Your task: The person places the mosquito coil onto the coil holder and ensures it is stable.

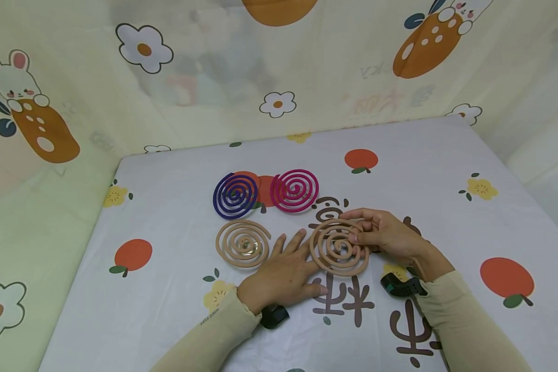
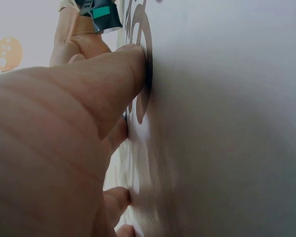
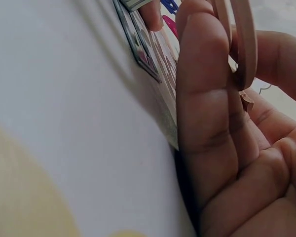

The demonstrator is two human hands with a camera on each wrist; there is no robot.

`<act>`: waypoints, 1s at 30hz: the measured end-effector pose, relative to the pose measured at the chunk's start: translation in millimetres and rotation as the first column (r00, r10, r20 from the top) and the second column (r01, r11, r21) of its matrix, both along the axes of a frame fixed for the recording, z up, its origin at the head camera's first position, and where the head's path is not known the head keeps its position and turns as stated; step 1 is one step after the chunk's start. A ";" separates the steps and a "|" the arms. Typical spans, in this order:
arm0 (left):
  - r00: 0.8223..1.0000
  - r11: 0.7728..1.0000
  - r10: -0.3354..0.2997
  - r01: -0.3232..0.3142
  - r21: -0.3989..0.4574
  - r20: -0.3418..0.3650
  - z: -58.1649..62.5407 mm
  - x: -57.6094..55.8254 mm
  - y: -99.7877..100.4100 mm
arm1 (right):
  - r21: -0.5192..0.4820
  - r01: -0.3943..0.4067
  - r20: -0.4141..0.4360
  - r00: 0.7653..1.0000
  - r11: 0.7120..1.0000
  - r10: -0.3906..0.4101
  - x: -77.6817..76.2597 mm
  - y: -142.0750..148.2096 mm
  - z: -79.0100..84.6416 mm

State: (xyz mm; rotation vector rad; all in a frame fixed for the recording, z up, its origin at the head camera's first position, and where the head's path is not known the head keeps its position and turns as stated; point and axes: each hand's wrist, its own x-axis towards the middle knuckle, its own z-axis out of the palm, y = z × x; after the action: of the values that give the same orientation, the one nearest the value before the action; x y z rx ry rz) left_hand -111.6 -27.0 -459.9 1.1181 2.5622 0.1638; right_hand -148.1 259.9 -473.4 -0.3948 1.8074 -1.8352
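My right hand (image 1: 392,237) pinches a tan mosquito coil (image 1: 327,258) at its right side, with the thumb on top and fingers beneath. In the right wrist view the rim of that coil (image 3: 246,49) stands between the thumb and fingers. My left hand (image 1: 283,274) rests on the table with fingers spread, its fingertips right by the held coil's left edge. Just left of those fingers lies a second tan coil (image 1: 225,254), with a small shiny metal piece (image 1: 249,247) at its middle. Behind it are a dark blue coil (image 1: 219,199) and a magenta coil (image 1: 309,191).
A white cloth printed with fruit, flowers and brown characters covers the table (image 1: 167,310). Patterned curtains (image 1: 330,67) hang behind it and along both sides. Black devices sit on both wrists, one on the left wrist (image 1: 274,316) and one on the right wrist (image 1: 400,285).
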 end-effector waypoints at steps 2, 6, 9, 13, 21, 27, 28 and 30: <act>1.000 1.000 -0.001 0.001 0.002 -0.001 0.0 0.0 0.0 | -0.002 -0.003 -0.002 1.000 1.000 0.003 0.1 0.1 -0.1; 1.000 1.000 -0.001 0.001 0.007 0.001 0.2 0.0 0.1 | -0.005 -0.005 -0.004 1.000 1.000 0.005 0.3 -0.2 -0.3; 1.000 1.000 0.002 -0.002 0.009 0.007 0.5 0.1 0.2 | 0.001 -0.001 -0.005 1.000 1.000 0.001 0.4 -0.7 -0.2; 1.000 1.000 0.002 -0.002 0.004 0.003 1.0 0.3 0.2 | 0.010 0.001 -0.007 1.000 1.000 -0.001 0.6 -1.3 0.3; 1.000 1.000 -0.003 0.003 0.007 -0.011 2.2 0.6 -0.1 | 0.029 -0.001 -0.016 1.000 1.000 0.002 0.0 -1.9 1.7; 1.000 1.000 -0.003 0.003 0.008 -0.009 2.0 0.5 -0.3 | 0.047 0.004 -0.017 1.000 0.999 -0.003 0.1 -2.3 1.7; 1.000 1.000 -0.003 0.003 0.009 -0.008 1.8 0.5 -0.3 | 0.053 0.004 -0.016 1.000 0.999 -0.003 0.2 -2.6 1.8; 1.000 1.000 -0.003 0.003 0.008 -0.006 1.2 0.5 -0.2 | 0.075 0.012 -0.009 1.000 0.997 -0.011 0.6 -3.6 2.3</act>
State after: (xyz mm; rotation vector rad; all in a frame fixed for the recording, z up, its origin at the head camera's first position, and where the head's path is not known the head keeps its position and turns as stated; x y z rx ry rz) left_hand -111.0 -27.2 -458.6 1.1263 2.5671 0.1705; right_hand -147.5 256.2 -471.2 -0.3656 1.8817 -1.7699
